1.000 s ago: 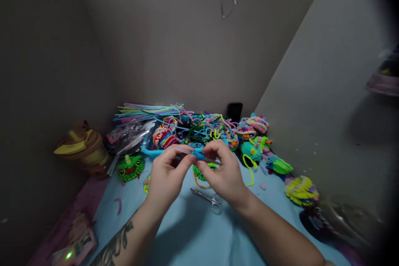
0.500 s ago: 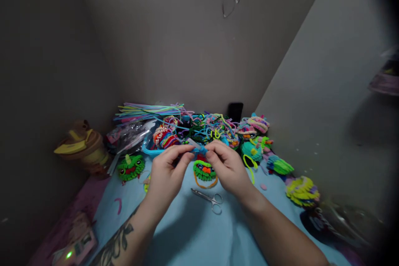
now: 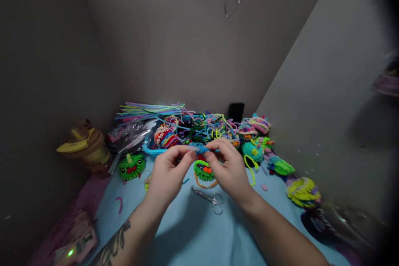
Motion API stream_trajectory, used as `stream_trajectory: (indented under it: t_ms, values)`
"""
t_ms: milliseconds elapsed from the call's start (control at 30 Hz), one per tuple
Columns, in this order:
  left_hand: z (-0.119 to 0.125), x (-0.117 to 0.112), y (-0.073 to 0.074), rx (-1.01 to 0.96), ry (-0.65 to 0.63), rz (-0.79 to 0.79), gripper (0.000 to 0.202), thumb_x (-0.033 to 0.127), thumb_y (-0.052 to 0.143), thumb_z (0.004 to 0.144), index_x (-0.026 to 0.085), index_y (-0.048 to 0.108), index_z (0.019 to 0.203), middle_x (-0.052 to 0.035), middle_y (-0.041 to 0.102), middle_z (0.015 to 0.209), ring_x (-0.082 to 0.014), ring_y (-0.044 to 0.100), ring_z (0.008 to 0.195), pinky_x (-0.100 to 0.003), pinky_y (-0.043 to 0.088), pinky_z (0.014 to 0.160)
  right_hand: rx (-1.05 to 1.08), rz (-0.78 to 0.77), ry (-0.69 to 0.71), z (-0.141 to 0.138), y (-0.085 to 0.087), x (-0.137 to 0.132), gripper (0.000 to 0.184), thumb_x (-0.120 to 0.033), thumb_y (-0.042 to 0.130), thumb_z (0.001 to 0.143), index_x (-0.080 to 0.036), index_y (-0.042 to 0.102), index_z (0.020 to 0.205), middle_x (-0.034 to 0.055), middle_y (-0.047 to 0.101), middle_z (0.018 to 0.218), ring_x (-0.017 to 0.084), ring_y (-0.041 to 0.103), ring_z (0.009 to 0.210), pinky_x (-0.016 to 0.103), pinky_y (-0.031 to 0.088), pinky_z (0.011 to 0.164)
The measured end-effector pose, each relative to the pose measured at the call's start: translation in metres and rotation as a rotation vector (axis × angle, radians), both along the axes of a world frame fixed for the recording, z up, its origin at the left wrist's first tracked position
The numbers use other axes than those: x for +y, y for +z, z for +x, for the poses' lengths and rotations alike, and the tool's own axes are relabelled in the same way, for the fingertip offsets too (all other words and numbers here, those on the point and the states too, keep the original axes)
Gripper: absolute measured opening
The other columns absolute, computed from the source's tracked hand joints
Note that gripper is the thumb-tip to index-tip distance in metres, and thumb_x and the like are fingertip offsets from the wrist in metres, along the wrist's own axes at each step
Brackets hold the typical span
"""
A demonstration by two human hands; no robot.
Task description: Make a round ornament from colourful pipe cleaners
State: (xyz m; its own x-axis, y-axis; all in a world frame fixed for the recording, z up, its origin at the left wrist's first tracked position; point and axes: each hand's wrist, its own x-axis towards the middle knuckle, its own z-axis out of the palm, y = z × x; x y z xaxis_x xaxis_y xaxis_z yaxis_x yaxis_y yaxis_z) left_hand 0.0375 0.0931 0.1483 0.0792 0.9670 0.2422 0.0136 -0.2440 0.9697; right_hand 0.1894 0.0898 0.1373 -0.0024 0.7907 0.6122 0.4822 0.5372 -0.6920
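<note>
Both hands meet over the middle of the table, pinching a small bundle of blue fuzzy pipe cleaner [image 3: 203, 150] between them. My left hand [image 3: 170, 172] closes thumb and forefinger on its left end, where a thin whitish strip [image 3: 193, 148] shows. On the right end, my right hand [image 3: 230, 170] is closed in the same pinch. Fingers partly hide the piece. Just below and behind it lies a green pipe-cleaner face [image 3: 204, 172] with an orange beak and an orange loop. Small metal scissors [image 3: 205, 195] lie on the cloth nearer me, touched by neither hand.
A blue tray [image 3: 151, 151] of tangled pipe cleaners stands at the back, beside loose straight stems [image 3: 149, 109]. A green figure [image 3: 132, 167] lies left; several colourful ones, including a yellow one [image 3: 304, 192], line the right. A brown-yellow pot [image 3: 84, 149] and a dark phone [image 3: 236, 111] stand farther off.
The whitish strip, earlier angled upward, now lies nearly flat between the fingers. My left fingertips have come slightly closer to the right ones. The whole view has shifted a little.
</note>
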Motion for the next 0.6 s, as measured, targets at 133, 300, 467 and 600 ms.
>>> stream_trajectory:
  t_ms: [133,300,467,600]
  values:
    - [0.0018,-0.0002,-0.0031,0.010,0.022,0.031,0.012,0.027,0.065,0.076,0.016,0.068,0.077,-0.0013,0.067,0.069,-0.0121,0.059,0.064,-0.021,0.047,0.060,0.003,0.031,-0.022,-0.0013,-0.0021,0.0003,0.004,-0.018,0.055,0.083,-0.020,0.059,0.081,0.0025,0.056,0.082,0.015,0.054,0.076,0.026,0.045,0.062]
    - [0.0012,-0.0010,-0.0060,0.061,0.040,0.108,0.009,0.024,0.069,0.072,0.017,0.067,0.077,-0.0003,0.066,0.071,-0.0114,0.058,0.063,-0.021,0.046,0.058,0.024,0.064,-0.033,-0.0034,-0.0040,0.0002,0.005,-0.016,0.057,0.081,-0.020,0.058,0.079,0.0024,0.056,0.082,0.015,0.055,0.077,0.026,0.047,0.063]
    - [0.0025,-0.0028,-0.0066,0.135,0.099,0.173,0.012,0.025,0.071,0.069,0.017,0.064,0.075,0.0010,0.063,0.068,-0.0107,0.056,0.060,-0.020,0.044,0.055,0.044,0.104,-0.039,-0.0063,-0.0054,-0.0007,0.011,-0.009,0.057,0.075,-0.020,0.057,0.077,0.0010,0.054,0.079,0.014,0.054,0.076,0.024,0.048,0.062]
    - [0.0043,-0.0037,-0.0072,0.176,0.128,0.197,0.013,0.027,0.070,0.071,0.017,0.063,0.075,0.0013,0.062,0.065,-0.0110,0.055,0.059,-0.021,0.043,0.054,0.042,0.137,-0.056,-0.0080,-0.0055,-0.0018,0.015,-0.005,0.058,0.071,-0.020,0.056,0.075,0.0001,0.053,0.077,0.013,0.053,0.073,0.024,0.046,0.060]
